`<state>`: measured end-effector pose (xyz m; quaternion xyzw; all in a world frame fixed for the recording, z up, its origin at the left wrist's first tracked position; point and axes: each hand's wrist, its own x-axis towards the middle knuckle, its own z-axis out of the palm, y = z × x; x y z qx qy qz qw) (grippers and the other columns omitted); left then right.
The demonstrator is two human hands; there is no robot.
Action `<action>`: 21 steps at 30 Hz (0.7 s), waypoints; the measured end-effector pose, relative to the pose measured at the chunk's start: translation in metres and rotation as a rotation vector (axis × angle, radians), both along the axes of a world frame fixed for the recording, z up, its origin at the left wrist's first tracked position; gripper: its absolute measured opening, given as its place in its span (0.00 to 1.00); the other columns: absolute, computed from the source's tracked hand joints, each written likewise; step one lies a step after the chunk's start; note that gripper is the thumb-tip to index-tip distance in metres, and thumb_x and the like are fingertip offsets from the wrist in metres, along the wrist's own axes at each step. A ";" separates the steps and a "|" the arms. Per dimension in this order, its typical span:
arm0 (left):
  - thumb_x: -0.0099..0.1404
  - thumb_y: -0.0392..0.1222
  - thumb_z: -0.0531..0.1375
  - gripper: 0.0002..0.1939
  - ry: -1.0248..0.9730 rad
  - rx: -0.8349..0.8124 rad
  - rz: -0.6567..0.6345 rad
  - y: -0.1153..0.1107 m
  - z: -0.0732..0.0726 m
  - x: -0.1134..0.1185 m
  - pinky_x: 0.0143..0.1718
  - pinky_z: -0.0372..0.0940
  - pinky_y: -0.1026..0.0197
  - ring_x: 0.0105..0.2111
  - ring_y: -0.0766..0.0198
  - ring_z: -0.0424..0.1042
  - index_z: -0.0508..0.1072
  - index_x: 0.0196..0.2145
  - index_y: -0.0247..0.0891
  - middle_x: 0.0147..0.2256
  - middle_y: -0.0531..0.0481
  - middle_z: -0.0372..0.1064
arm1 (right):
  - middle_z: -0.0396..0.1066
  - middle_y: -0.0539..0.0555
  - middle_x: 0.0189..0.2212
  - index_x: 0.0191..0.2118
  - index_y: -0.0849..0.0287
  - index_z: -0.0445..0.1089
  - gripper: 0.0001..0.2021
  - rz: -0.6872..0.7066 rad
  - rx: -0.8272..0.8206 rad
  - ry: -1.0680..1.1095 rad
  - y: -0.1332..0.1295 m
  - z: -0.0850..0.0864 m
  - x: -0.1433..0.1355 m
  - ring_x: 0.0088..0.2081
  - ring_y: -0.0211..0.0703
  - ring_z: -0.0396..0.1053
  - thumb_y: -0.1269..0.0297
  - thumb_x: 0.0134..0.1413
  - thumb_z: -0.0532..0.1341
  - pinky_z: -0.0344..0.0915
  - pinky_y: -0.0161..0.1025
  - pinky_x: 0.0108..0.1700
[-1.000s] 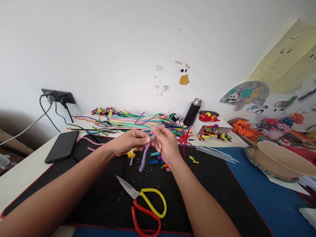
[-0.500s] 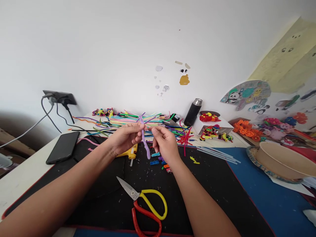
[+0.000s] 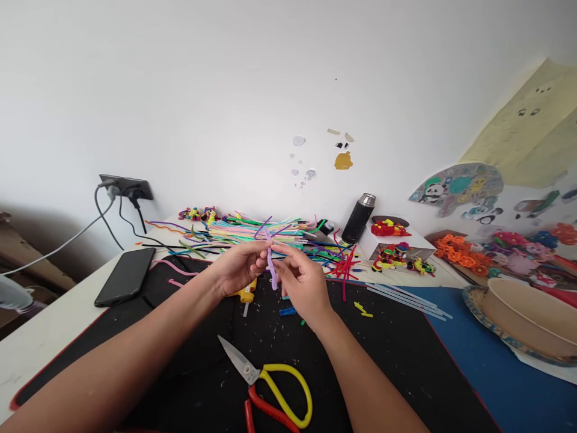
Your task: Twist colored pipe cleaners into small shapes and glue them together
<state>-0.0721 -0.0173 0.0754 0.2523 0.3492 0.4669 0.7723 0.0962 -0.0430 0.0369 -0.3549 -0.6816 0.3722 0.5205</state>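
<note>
On my feed the scene is bright, the light soft and diffuse; I can't place its source. The white wall (image 3: 216,138) glows most left of centre and greys toward the upper right corner. I catch a small highlight on the steel flask cap (image 3: 368,199) and a pale sheen on the scissor blades (image 3: 235,358). The black mat (image 3: 374,373) swallows shadows, and the space left of the tabletop (image 3: 54,337) falls dim. My wide lens stretches the bowl (image 3: 532,307); the purple strip (image 3: 270,264) looks slightly soft.
</note>
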 end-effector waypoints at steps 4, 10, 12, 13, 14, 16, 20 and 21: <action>0.73 0.30 0.55 0.16 -0.033 -0.022 -0.005 0.001 -0.001 0.001 0.14 0.60 0.75 0.13 0.76 0.60 0.72 0.26 0.28 0.18 0.53 0.63 | 0.72 0.49 0.25 0.55 0.53 0.77 0.16 -0.009 0.081 -0.113 -0.001 -0.001 -0.001 0.19 0.36 0.64 0.57 0.66 0.61 0.63 0.34 0.24; 0.72 0.30 0.58 0.12 -0.004 0.004 -0.040 0.002 -0.005 0.001 0.13 0.57 0.77 0.14 0.76 0.60 0.76 0.30 0.26 0.18 0.53 0.64 | 0.72 0.49 0.24 0.51 0.54 0.79 0.14 0.000 0.112 -0.106 -0.003 0.000 -0.004 0.18 0.35 0.65 0.61 0.66 0.61 0.63 0.33 0.23; 0.69 0.30 0.61 0.09 0.003 0.043 -0.061 0.002 -0.008 0.000 0.14 0.58 0.77 0.15 0.76 0.62 0.77 0.30 0.27 0.19 0.52 0.66 | 0.71 0.48 0.22 0.48 0.55 0.80 0.13 0.016 0.041 -0.032 -0.004 0.003 -0.003 0.17 0.34 0.64 0.57 0.66 0.61 0.61 0.32 0.21; 0.67 0.31 0.64 0.08 0.004 0.075 -0.080 0.003 -0.010 0.000 0.15 0.58 0.77 0.16 0.76 0.62 0.76 0.29 0.27 0.20 0.52 0.66 | 0.70 0.48 0.21 0.46 0.56 0.81 0.13 0.023 0.005 -0.004 -0.005 0.005 -0.003 0.16 0.34 0.64 0.55 0.66 0.62 0.61 0.31 0.20; 0.64 0.32 0.66 0.07 0.004 0.114 -0.099 0.003 -0.012 -0.001 0.15 0.59 0.76 0.16 0.75 0.63 0.76 0.28 0.28 0.20 0.52 0.67 | 0.70 0.47 0.21 0.44 0.57 0.81 0.13 0.029 -0.029 0.017 -0.006 0.006 -0.003 0.16 0.33 0.64 0.54 0.65 0.62 0.60 0.31 0.20; 0.59 0.34 0.71 0.09 0.004 0.197 -0.133 0.004 -0.016 -0.003 0.17 0.61 0.74 0.18 0.74 0.65 0.76 0.26 0.29 0.21 0.52 0.68 | 0.69 0.46 0.19 0.40 0.58 0.80 0.14 0.045 -0.084 0.043 -0.007 0.010 -0.002 0.15 0.33 0.63 0.53 0.65 0.63 0.59 0.30 0.19; 0.55 0.38 0.75 0.11 0.031 0.275 -0.113 0.004 -0.016 -0.006 0.21 0.64 0.73 0.20 0.73 0.68 0.77 0.27 0.30 0.23 0.51 0.71 | 0.66 0.45 0.16 0.37 0.59 0.78 0.16 0.083 -0.181 0.075 -0.007 0.012 -0.001 0.14 0.32 0.61 0.50 0.63 0.64 0.58 0.30 0.19; 0.54 0.39 0.75 0.12 0.043 0.282 -0.103 0.004 -0.015 -0.007 0.21 0.64 0.72 0.20 0.73 0.67 0.77 0.27 0.30 0.23 0.51 0.71 | 0.65 0.44 0.15 0.37 0.59 0.78 0.17 0.092 -0.204 0.080 -0.006 0.011 -0.001 0.14 0.32 0.60 0.49 0.63 0.64 0.57 0.30 0.19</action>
